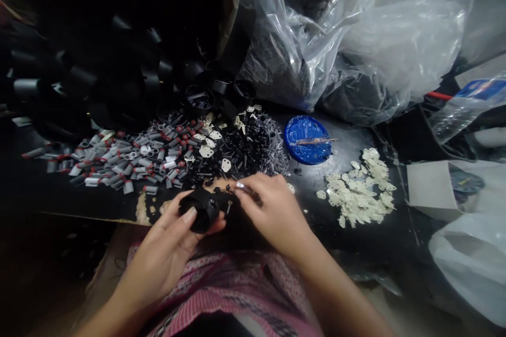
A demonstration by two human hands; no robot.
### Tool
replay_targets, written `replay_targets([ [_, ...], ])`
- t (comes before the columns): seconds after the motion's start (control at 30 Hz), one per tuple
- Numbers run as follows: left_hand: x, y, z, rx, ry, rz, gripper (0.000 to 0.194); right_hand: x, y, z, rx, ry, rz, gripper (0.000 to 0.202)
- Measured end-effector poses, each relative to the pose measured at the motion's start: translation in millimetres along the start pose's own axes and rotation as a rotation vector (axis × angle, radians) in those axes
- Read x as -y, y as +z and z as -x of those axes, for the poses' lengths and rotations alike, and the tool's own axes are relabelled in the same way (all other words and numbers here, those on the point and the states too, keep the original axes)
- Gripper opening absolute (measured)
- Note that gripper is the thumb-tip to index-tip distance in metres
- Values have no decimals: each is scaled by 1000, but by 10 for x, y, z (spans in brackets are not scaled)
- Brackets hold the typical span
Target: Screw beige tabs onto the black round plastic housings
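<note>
My left hand (pixel 174 242) is wrapped round a black hollow plastic cylinder (pixel 201 210), its open end tilted up toward me. Just right of it, my right hand (pixel 272 205) is closed in a pinch at the table's surface. Something dark and slim shows between those fingers, too unclear to name. By the fingertips lie small black parts and a small screw-like piece (pixel 229 207). Beyond both hands spreads a heap of small black parts and springs (pixel 237 147), with grey slivers (pixel 272 142) at its right side.
Grey tubes with red ends (pixel 126 158) are piled at left, before dark cylinders (pixel 150 79). A blue lid (pixel 306 139) with a stick across it lies right of centre. Cream flat pieces (pixel 363 192) lie further right, near a white box (pixel 430 189). Plastic bags (pixel 300 52) stand behind.
</note>
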State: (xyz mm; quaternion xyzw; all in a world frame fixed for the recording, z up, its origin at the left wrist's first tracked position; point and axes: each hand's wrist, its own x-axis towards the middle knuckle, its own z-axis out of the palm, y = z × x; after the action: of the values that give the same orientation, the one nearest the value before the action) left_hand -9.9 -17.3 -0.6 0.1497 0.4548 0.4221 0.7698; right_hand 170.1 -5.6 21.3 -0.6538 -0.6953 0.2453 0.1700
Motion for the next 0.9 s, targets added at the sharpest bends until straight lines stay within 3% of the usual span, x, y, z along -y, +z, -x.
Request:
replay_targets([
  [0.1, -18, 0, -12, -36, 67, -14, 13, 52, 141, -93, 3, -57, 232, 19],
  [0.17, -29, 19, -26, -52, 76, -34, 14, 73, 171, -109, -7, -65, 270, 21],
  [0.27, -48, 84, -60, -70, 82, 1, 14, 79, 134, -67, -32, -45, 28, 10],
  [0.37, -62, 175, -97, -34, 32, 74, 12, 68, 77, 7, -62, 17, -336, 5],
  [0.43, -61, 225, -112, -2, -6, 104, 11, 61, 62, 49, -102, 48, -445, 5],
  [0.67, -9, 231, -99, 9, -23, 148, 12, 52, 63, 122, -240, -192, -216, 11],
  [0.9, -18, 202, -44, 87, -9, 27, 17, 154, -85, 134, -253, -204, -409, 9],
])
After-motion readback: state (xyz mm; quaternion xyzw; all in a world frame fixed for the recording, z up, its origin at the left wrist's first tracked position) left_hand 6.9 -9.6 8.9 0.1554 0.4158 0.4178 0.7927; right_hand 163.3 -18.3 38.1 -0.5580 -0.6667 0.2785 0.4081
